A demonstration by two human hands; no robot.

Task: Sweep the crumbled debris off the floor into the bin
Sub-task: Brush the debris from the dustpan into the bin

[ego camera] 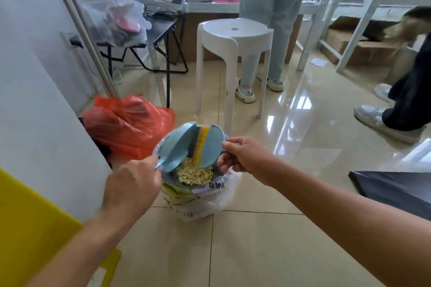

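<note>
A small bin (198, 202) lined with a clear plastic bag stands on the tiled floor, low in the middle. Yellowish crumbled debris (194, 175) lies inside it. Over its mouth I hold two light-blue pieces. My left hand (131, 187) grips the blue dustpan (173, 148), tilted down into the bin. My right hand (245, 155) grips the blue hand brush (211, 147), whose yellow bristles (200, 144) point down between the two pieces.
An orange plastic bag (126, 123) sits just behind the bin against the white wall. A white stool (234, 37) stands beyond. Two people's legs (263, 30) and shoes (382, 121) are at the back and right. A dark flat object (396, 190) lies right.
</note>
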